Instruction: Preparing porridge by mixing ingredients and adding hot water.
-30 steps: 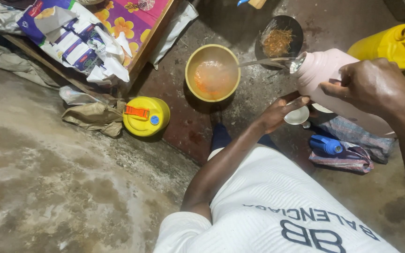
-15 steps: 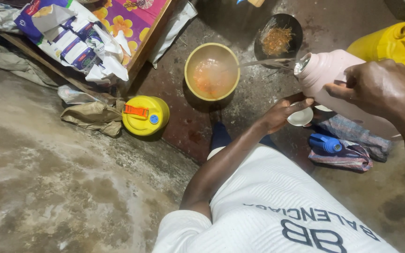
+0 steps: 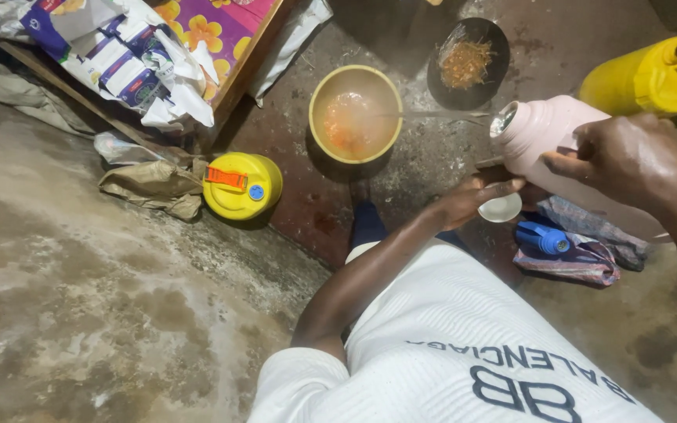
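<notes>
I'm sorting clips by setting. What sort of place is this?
Probably a home floor used for cooking: a yellow bowl of orange liquid and a dark bowl of food sit on the bare concrete floor, beside a yellow jerrycan.

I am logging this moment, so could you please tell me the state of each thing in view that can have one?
Flask: uncapped, tipped toward the bowl, a thin stream leaving its mouth.
Bowl: upright, part full of orange liquid.
Right hand: gripping the flask.
Left hand: holding a white cap.
Dark dish: upright, holding orange shreds.
Small yellow can: lid shut.
Blue lid: off, lying on cloth.
</notes>
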